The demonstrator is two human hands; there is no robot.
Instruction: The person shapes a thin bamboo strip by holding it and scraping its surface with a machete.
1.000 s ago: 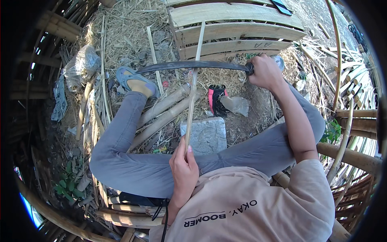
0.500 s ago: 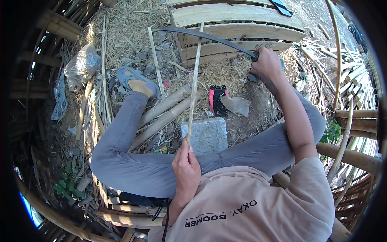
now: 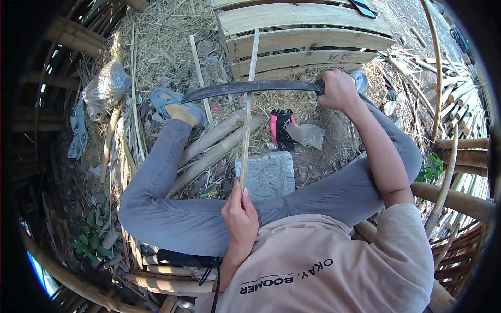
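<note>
My left hand (image 3: 240, 216) rests near my lap, its fingers closed around the lower end of a long, thin bamboo strip (image 3: 247, 128). The strip points away from me, its far end in front of the wooden crate. Farther out on the right, my right hand (image 3: 336, 91) grips the handle of a machete (image 3: 219, 91) with a long, curved dark blade. That blade lies crosswise over the strip's upper half, its tip toward my left shoe (image 3: 180, 107). Whether its edge bites into the bamboo I cannot tell. Below the strip sits a square grey stone block (image 3: 266, 175).
A slatted wooden crate (image 3: 308, 39) stands ahead with a phone (image 3: 362, 7) on top. Thick bamboo poles (image 3: 216, 151) lie between my legs, beside a red and black cloth item (image 3: 280, 129). Cut bamboo (image 3: 459, 96) is piled at right; a plastic bag (image 3: 107, 88) lies left.
My right hand has drawn the machete toward me and slightly left, so the blade crosses the strip lower down and lies more level. My left hand stays nearly in place.
</note>
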